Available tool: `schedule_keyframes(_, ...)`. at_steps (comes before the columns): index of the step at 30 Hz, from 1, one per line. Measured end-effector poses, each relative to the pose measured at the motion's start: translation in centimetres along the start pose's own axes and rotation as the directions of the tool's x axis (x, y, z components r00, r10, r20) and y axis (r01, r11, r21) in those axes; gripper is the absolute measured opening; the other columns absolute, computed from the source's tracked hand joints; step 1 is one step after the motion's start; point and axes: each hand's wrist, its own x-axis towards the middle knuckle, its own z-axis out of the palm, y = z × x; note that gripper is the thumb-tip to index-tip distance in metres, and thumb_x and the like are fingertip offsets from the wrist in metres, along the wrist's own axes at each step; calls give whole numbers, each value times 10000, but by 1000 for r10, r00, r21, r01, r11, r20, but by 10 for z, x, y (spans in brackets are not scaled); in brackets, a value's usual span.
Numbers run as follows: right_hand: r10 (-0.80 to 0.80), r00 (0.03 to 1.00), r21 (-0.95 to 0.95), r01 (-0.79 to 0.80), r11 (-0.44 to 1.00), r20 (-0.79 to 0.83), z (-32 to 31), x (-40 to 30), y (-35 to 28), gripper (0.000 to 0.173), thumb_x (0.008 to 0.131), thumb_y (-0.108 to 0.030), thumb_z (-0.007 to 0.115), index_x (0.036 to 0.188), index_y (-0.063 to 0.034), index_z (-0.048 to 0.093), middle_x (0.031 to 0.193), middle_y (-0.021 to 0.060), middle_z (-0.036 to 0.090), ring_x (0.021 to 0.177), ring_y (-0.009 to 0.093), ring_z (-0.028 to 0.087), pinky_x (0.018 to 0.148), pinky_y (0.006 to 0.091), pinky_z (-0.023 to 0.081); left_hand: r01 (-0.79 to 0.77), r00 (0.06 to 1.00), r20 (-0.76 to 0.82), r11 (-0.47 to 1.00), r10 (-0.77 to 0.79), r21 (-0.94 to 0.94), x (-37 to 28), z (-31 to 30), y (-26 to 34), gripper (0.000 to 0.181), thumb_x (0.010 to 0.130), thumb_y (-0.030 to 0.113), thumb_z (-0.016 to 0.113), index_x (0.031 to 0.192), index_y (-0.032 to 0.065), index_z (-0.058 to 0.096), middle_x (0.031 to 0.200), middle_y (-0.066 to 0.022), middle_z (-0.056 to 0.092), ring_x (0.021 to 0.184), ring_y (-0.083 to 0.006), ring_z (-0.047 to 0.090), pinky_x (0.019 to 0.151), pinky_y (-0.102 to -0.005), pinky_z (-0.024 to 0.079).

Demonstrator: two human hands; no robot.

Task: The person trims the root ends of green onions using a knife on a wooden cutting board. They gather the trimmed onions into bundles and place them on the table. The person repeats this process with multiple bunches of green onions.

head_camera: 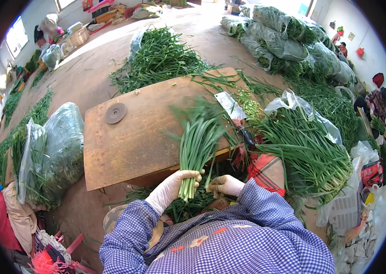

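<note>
My left hand (188,179), in a pale glove, is closed round a bunch of long green leafy stalks (196,144), probably garlic chives. Their pale cut ends stick out below the fist and their blurred tips lie over the wooden board (128,150). Close on the right, my gloved right hand (225,186) has bent fingers at the lower end of a single stalk (209,174). A cleaver (230,105) with a dark handle lies at the board's right side, beside chopped pale stalk pieces (249,104). A round grey abrasive disc (115,113) rests on the board's left part.
An open plastic bag of stalks (302,147) stands right of the board. Beyond it are stacked full bags (278,41); a loose heap (162,58) lies behind the board. More bagged greens (62,147) stand at the left. A person (49,29) is in the far left background.
</note>
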Motion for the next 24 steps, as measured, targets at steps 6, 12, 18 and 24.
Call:
schedule_keyframes(6,-468,832,489,287,824,299,5,-2,-21,759,886,-502,578,1446,-87,275,1204,54,576,1011,153,575,847,289,439,-71,996,57,997,71,-6,-8,4,4,339,876,167,552,1153,-28,537,847,-53,617,690,-159,601,610,-286,525)
schedule_keyframes(12,-160,950,806,314,501,-270,-13,51,-62,543,925,-424,544,1272,-10,487,1217,140,592,1088,300,577,971,485,424,0,1000,-4,986,1,165,-20,-2,-7,390,847,139,579,1196,-26,523,821,-33,601,660,-116,578,591,-256,504)
schedule_keyframes(18,-185,802,-27,206,978,-567,-88,66,-57,472,985,-391,445,1070,48,597,927,106,652,718,180,638,641,305,516,-82,992,-90,994,88,69,-30,-22,-9,397,856,148,592,1220,7,519,816,-20,601,661,-110,584,575,-263,511)
schedule_keyframes(24,-361,640,344,710,614,-678,-23,28,-45,577,986,-461,395,1223,43,545,960,141,669,853,209,652,813,328,493,-226,949,-254,963,184,-145,-12,-54,-8,308,874,306,657,1063,66,610,803,-26,651,649,-147,638,560,-319,548)
